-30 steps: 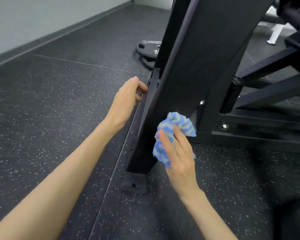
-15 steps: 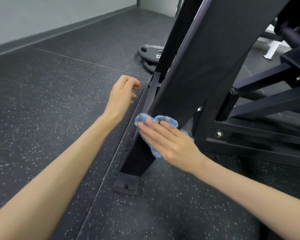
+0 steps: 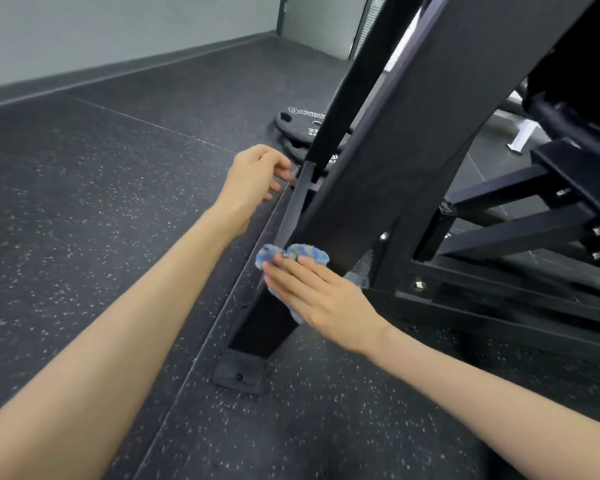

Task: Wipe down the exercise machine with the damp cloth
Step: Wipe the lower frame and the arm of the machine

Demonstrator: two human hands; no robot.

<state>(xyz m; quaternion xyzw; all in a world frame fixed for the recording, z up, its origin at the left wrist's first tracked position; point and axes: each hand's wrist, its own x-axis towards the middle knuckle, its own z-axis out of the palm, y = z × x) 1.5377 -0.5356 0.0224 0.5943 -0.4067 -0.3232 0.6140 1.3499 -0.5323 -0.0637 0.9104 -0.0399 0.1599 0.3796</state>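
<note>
Fingers point(image 3: 291, 271) of right hand point(image 3: 321, 297) flat, pressing blue cloth point(image 3: 305, 252) on slanted machine post point(image 3: 378, 202), near its edge. Left hand point(image 3: 253, 174) loosely curled, empty, over open floor point(image 3: 84, 202). Weight plate point(image 3: 302, 121) lettering unreadable.

This is a gym, most likely a weights room. The floor point(image 3: 84, 220) is dark rubber matting flecked with pale specks, laid in large tiles with thin seams between them, the kind of surfacing used under heavy equipment. A big exercise machine point(image 3: 413, 161) built of thick black steel beams fills the right side, its slanted upright ending in a foot plate point(image 3: 239, 374) fixed to the floor with a bolt, and more bolted crossbars run behind it. Black weight plates point(image 3: 300, 128) with white lettering lie stacked flat on the floor beside the frame. A plain grey wall point(image 3: 101, 29) with a dark skirting strip runs along the far edge.
</note>
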